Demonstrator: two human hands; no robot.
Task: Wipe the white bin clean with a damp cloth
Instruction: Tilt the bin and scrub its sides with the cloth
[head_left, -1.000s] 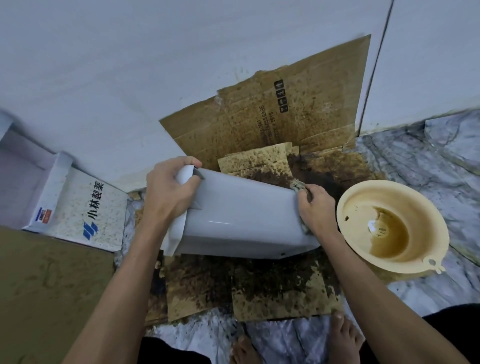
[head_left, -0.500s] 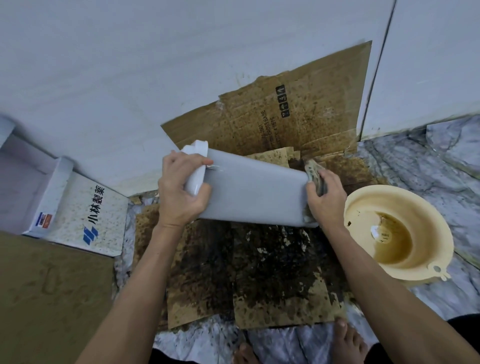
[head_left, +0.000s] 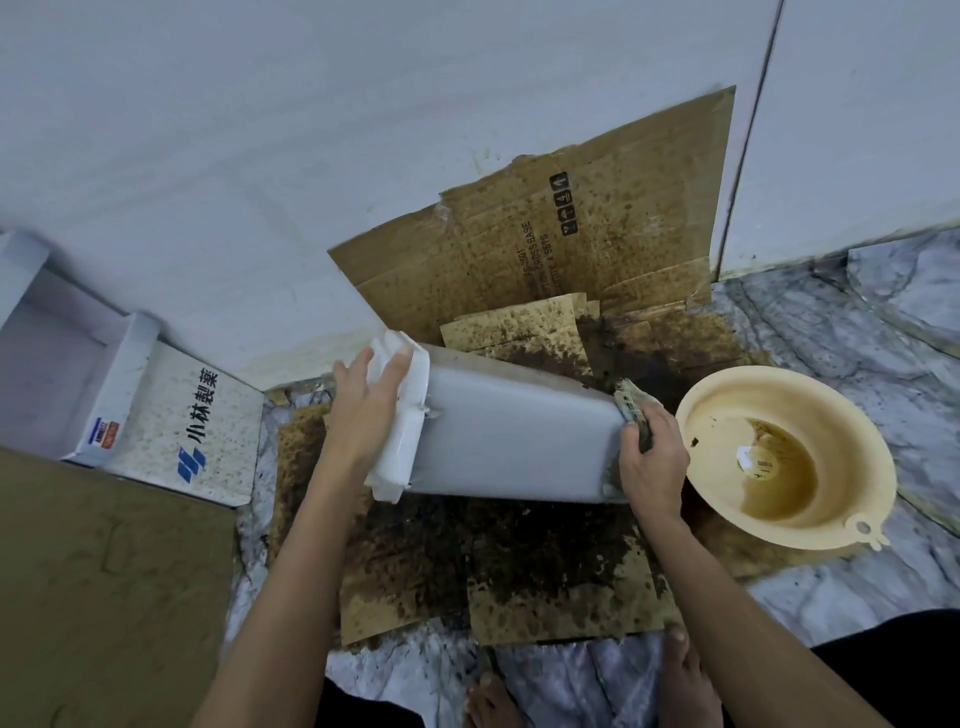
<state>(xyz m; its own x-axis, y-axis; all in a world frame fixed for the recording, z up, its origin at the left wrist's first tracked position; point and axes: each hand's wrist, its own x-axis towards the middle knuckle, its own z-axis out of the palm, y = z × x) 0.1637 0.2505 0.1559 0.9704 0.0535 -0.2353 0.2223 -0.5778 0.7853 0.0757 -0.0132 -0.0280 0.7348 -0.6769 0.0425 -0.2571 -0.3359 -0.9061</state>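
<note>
The white bin (head_left: 511, 439) lies on its side above stained cardboard, its rim to the left and its base to the right. My left hand (head_left: 366, 410) rests on the rim end with the fingers spread over the edge. My right hand (head_left: 652, 457) presses a dirty grey cloth (head_left: 632, 408) against the bin's base. Most of the cloth is hidden in my fist. The bin's upper side looks plain and smooth.
A cream plastic basin (head_left: 789, 457) with brown water sits right of the bin. Stained cardboard (head_left: 545, 566) covers the floor and leans on the white wall (head_left: 571, 244). A white printed box (head_left: 171, 415) stands at left. My bare feet (head_left: 685, 675) are below.
The bin has turned and come down a little, with its rim swung toward me. My left hand went from a full grip on the rim to a looser hold with fingers spread. My right hand stayed at the base.
</note>
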